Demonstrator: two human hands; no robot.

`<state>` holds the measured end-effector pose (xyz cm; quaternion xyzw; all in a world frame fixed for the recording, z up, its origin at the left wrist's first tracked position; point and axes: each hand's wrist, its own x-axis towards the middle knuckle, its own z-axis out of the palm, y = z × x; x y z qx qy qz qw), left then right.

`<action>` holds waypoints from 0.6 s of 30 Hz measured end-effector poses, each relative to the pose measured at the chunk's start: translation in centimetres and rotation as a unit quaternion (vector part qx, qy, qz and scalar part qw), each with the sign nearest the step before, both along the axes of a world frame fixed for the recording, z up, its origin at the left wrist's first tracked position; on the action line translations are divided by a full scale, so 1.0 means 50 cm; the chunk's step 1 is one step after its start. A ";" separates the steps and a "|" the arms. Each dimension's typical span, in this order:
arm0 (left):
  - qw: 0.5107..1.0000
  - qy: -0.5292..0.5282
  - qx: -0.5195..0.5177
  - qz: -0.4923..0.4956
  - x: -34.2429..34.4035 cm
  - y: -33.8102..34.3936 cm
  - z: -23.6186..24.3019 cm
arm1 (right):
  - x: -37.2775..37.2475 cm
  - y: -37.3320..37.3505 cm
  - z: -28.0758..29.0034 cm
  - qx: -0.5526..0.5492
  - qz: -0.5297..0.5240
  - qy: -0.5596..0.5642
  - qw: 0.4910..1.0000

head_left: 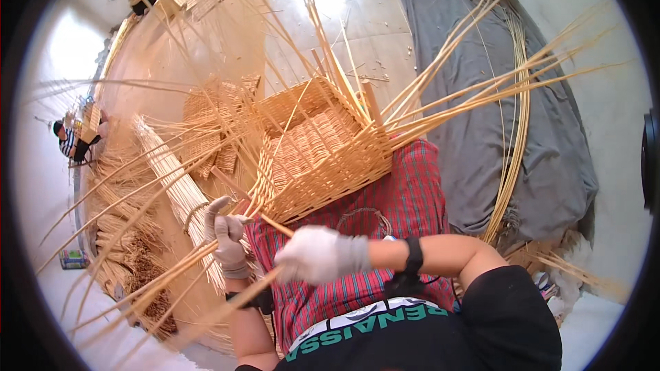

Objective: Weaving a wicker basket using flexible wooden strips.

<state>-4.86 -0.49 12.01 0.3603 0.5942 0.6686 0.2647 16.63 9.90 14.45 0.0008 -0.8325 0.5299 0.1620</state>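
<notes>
A rectangular woven wicker basket (330, 178) rests tilted over my lap, its open top showing the woven base inside. Long unwoven rods fan out from its corners. At the near left corner my left hand (228, 237), in a pale glove, is closed around several wicker rods (182, 262), with a finger and the thumb raised. My right hand (317, 254), also gloved and slightly blurred, makes a fist on one wicker rod (237, 300). That rod runs from the basket corner through the fist toward the lower left, its end smeared by motion.
Red plaid cloth (419, 178) covers my lap. Left lie a tied bundle of pale rods (175, 175), woven panels (206, 117) and heaps of rods (124, 233). A grey cloth (467, 89) with loose rods (519, 130) spreads right. Another person (69, 139) sits far left.
</notes>
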 end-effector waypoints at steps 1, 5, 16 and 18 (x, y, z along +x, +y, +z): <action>1.000 -0.024 0.009 -0.010 -0.009 -0.010 -0.001 | 0.012 0.052 -0.002 -0.032 -0.042 -0.023 0.998; 0.999 -0.023 0.025 -0.002 0.010 -0.020 -0.029 | -0.002 0.181 -0.207 -0.573 -0.123 0.096 0.805; 0.981 -0.014 -0.086 0.174 0.098 -0.033 -0.227 | 0.015 0.231 -0.196 -0.359 -0.226 0.030 0.905; 0.982 0.004 -0.091 0.165 0.070 0.005 -0.223 | 0.027 0.240 -0.189 -0.105 -0.299 -0.061 0.947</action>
